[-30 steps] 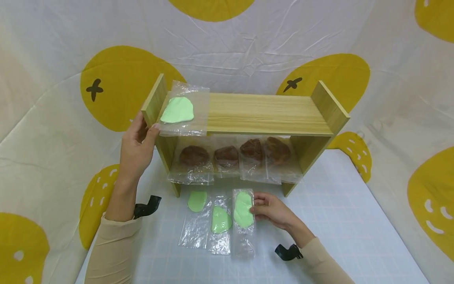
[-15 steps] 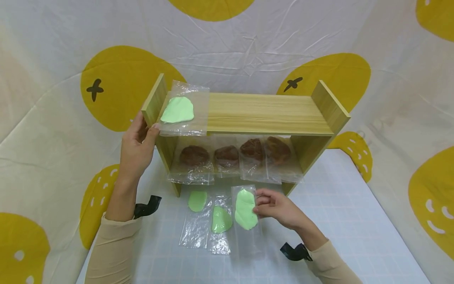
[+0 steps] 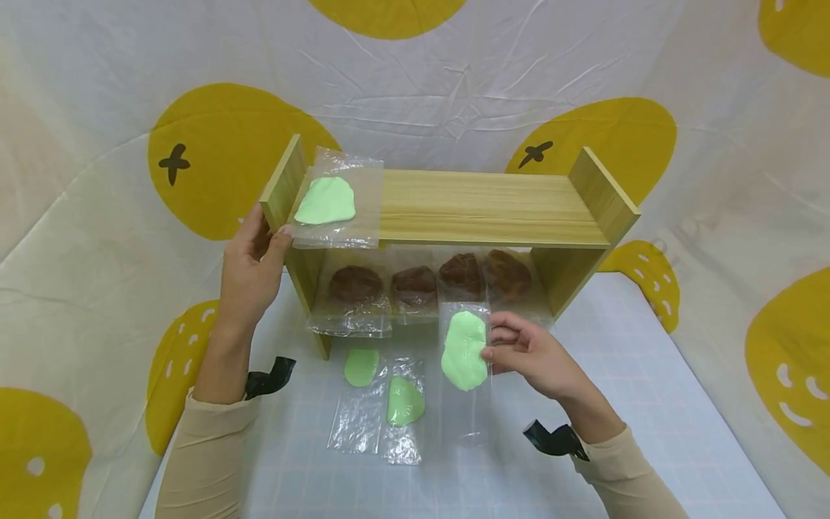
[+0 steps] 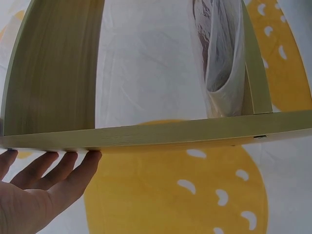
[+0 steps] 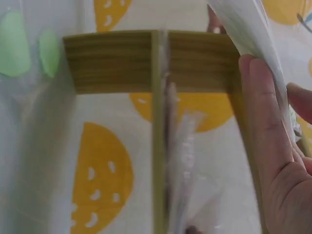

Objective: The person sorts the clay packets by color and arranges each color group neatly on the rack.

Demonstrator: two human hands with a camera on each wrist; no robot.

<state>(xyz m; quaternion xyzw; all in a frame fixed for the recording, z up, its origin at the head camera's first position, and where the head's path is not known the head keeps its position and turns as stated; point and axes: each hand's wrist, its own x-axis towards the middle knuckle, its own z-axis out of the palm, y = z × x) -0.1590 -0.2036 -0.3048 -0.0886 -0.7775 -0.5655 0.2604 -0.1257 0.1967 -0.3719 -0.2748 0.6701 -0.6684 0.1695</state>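
Gripping the shelf [image 3: 467, 209], apparently, the left hand [image 3: 250, 272] shows fingertips [image 4: 91, 159] only in wrist view; the right hand [image 3: 530, 355] pinches a bag [image 3: 464, 401].

Can't see all of left hand [image 3: 251, 272] behind shelf [image 3: 483, 210] side in head view, nor resolve blurred lower bags [image 5: 183, 165] in right wrist view.

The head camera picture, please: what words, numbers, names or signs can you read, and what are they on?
No words, labels, brands or numbers can be read.
Green-filled bag in the right hand, and wooden shelf: no writing shows.
Patterned backdrop: a dark cross at the left and another cross at the right, which look like decoration, not letters.
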